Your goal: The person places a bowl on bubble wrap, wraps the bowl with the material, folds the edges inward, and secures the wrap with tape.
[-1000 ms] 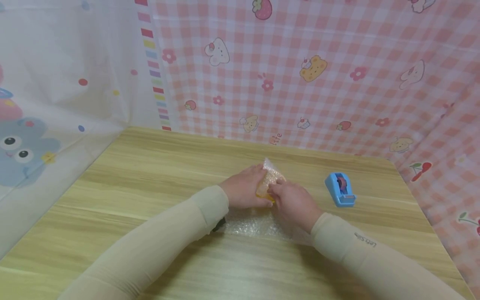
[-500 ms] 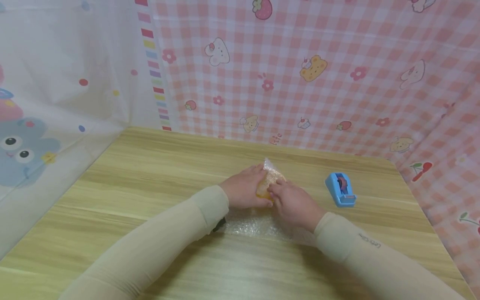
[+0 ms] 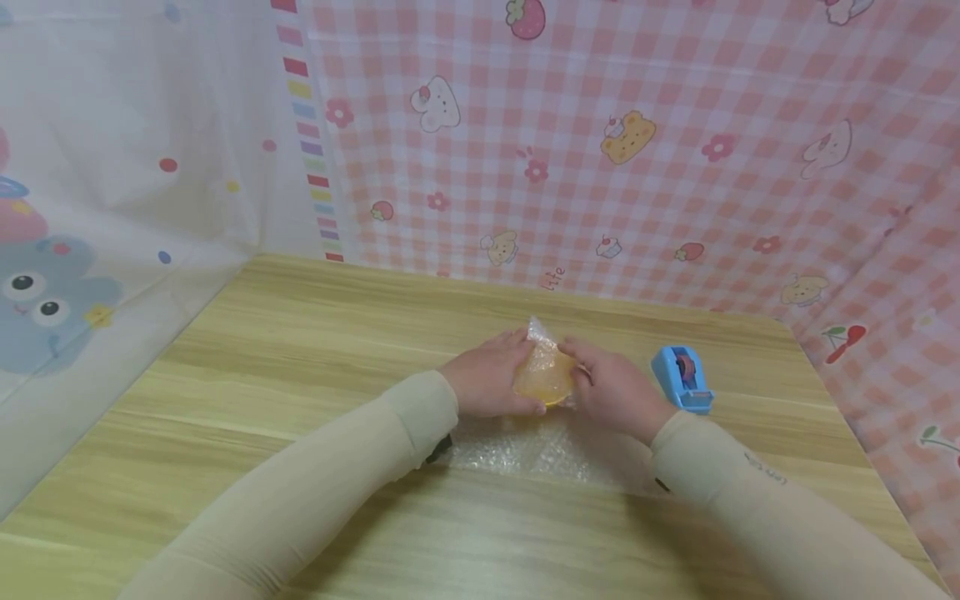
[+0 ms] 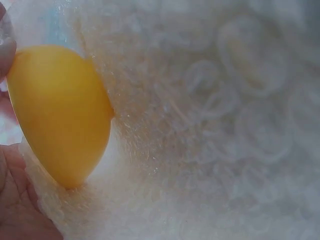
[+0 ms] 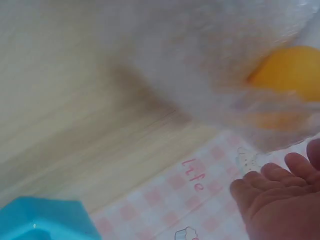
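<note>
A smooth, rounded yellow object (image 4: 60,115), bowl-like in outline, lies partly wrapped in clear bubble wrap (image 3: 525,450) on the table. In the head view, my left hand (image 3: 491,375) holds the bundle from the left, its thumb along the near side and its fingers at the far side. At the bundle's right edge is my right hand (image 3: 615,387), fingertips close to the wrap. The right wrist view shows that hand's fingers relaxed and side by side below the loose wrap. A flat sheet of wrap spreads toward the near side, under the wrists.
A blue tape dispenser (image 3: 684,379) with a reddish roll stands just right of my right hand. Behind the wood-grain table (image 3: 315,333) hangs a pink checked curtain (image 3: 570,200). A white printed sheet (image 3: 150,200) hangs on the left.
My right hand has moved right, off the top of the bundle to its right edge, uncovering more of the yellow object. The left hand stays in place.
</note>
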`<state>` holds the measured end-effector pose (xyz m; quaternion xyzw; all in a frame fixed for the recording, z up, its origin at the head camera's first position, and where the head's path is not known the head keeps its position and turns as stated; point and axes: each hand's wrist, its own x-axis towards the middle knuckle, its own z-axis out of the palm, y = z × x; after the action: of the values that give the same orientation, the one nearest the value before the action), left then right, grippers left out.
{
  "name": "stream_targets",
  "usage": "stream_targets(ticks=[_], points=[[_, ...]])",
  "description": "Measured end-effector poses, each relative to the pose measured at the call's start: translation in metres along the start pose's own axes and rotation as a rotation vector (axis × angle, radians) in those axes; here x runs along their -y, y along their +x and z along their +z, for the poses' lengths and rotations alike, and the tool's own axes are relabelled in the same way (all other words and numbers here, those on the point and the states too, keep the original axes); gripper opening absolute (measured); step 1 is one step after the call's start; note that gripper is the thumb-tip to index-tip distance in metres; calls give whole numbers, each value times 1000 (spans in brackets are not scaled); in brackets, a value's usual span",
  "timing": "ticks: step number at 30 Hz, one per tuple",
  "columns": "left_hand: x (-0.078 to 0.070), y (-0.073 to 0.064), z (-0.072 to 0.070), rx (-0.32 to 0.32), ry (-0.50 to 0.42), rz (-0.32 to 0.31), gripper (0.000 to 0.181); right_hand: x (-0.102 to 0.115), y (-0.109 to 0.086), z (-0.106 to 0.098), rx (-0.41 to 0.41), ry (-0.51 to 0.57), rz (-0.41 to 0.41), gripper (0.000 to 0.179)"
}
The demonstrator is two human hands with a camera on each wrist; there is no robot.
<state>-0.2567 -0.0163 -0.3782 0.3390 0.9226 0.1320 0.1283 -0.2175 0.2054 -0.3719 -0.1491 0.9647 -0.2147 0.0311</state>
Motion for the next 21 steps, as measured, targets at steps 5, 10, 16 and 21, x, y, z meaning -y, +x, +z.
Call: stream_targets(ticks=[5, 10, 16, 21], points=[[-1, 0, -1, 11, 25, 1, 106, -7, 3, 2, 85, -36, 19, 55], [-2, 0, -1, 14, 24, 5, 107, -9, 4, 3, 126, -14, 34, 58], [-2, 0, -1, 17, 20, 1, 107, -9, 5, 5, 127, -43, 25, 58], [-2, 1, 0, 17, 20, -4, 106, -7, 5, 5, 120, -75, 16, 57]])
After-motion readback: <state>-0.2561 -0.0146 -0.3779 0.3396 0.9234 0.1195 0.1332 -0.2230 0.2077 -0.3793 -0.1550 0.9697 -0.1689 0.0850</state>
